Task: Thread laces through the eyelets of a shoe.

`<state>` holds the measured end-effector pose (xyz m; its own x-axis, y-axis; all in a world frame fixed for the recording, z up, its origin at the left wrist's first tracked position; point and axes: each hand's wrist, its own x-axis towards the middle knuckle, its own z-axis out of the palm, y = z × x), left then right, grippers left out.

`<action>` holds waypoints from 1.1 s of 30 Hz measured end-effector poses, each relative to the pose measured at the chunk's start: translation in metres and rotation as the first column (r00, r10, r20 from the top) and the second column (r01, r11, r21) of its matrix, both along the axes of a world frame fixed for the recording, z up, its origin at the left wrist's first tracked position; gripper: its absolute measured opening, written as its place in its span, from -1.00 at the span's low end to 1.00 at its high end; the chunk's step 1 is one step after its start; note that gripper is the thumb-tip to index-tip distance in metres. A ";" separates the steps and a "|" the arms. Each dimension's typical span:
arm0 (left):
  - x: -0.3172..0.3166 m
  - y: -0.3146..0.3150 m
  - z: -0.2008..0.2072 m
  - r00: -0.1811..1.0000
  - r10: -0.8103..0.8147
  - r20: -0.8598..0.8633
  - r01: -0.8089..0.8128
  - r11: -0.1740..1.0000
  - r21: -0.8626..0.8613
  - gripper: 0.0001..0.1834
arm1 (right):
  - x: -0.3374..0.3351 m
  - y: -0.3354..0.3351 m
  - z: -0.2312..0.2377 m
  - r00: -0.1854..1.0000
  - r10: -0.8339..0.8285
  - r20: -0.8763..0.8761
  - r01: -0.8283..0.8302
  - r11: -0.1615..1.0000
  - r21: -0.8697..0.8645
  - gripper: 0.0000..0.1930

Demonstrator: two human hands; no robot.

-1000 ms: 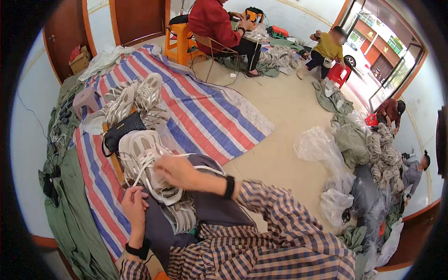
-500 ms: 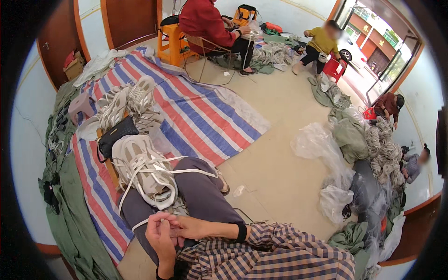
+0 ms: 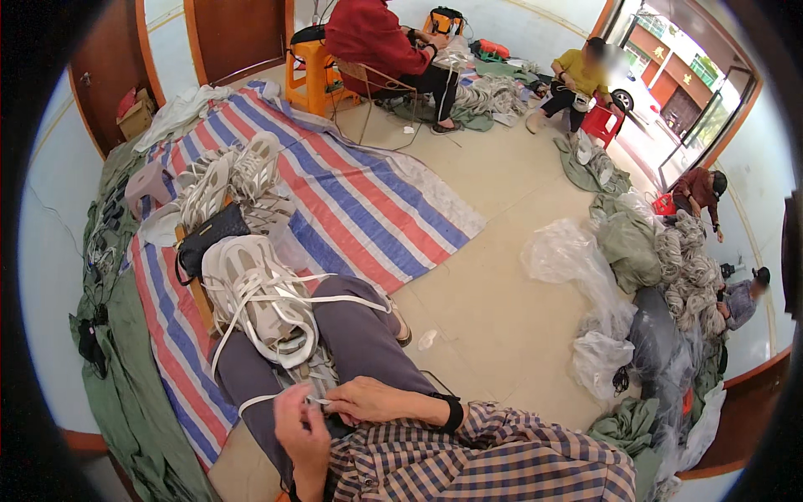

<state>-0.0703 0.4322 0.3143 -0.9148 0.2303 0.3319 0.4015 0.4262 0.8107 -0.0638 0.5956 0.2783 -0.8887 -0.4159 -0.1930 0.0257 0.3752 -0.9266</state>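
Note:
A beige and white shoe upper (image 3: pixel 259 293) rests across my knees, with a long white shoelace (image 3: pixel 351 299) threaded loosely through it. One loop of the lace lies over my right knee, and another run passes down my left thigh to my hands. My left hand (image 3: pixel 303 431) is closed at the lace, its fingers bent and slightly blurred. Beside it, my right hand (image 3: pixel 366 402) pinches a short bit of lace that shows between the two hands. More grey-beige material lies between my thighs, partly hidden by the upper.
A black pouch (image 3: pixel 212 240) and a pile of shoe uppers (image 3: pixel 230 184) lie just beyond my knees. Striped sheeting (image 3: pixel 360 197) covers the floor. Clear plastic (image 3: pixel 569 259) and lace bundles (image 3: pixel 686 268) lie to the right. Several people sit working around the room.
My hands have drawn slightly apart, the right one moving a little right, so a bit of lace shows between them. The upper has hardly moved.

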 end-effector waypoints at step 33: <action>-0.192 -0.059 -0.058 0.987 0.158 0.023 -0.158 0.987 -0.016 -0.90 | -0.166 -0.019 0.011 0.618 0.195 -0.762 0.209 0.893 0.398 -0.57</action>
